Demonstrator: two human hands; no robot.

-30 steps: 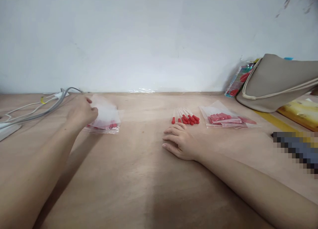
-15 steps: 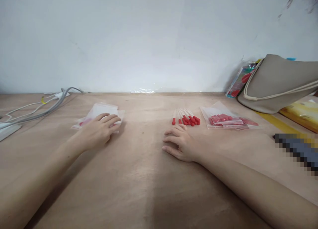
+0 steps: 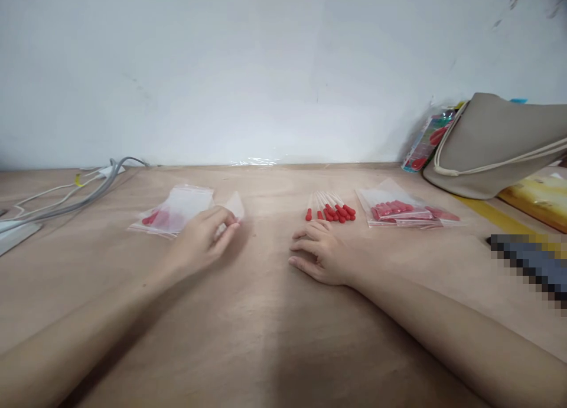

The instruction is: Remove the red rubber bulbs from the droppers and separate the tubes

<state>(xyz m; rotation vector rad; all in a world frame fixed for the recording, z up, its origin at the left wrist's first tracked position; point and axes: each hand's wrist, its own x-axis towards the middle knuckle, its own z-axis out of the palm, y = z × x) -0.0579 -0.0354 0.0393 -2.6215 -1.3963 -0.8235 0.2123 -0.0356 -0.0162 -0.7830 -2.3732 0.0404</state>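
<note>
My left hand (image 3: 208, 234) is closed in a pinch on a small clear plastic bag (image 3: 236, 204), lifted off the table. Most of that bag is hidden behind the fingers. To its left lies a stack of clear zip bags (image 3: 191, 201), with red pieces showing through at one side. My right hand (image 3: 322, 253) rests on the table, its fingers slightly bent and apart, holding nothing. Just beyond its fingertips is a bunch of red-ended sticks (image 3: 335, 212) with thin pale stems. Further right lie zip bags filled with red-ended pieces (image 3: 394, 210).
A grey-beige drawstring bag (image 3: 496, 142) stands at the back right, beside a colourful package (image 3: 427, 142) and a yellow packet (image 3: 538, 195). A blurred-out dark object (image 3: 527, 266) lies at the right. Grey and white cables (image 3: 84, 195) run along the left. A wall closes off the back.
My left hand has moved right from the bag stack, its fingers closing from spread to a pinch, with one clear bag now in it. My right hand stays in place.
</note>
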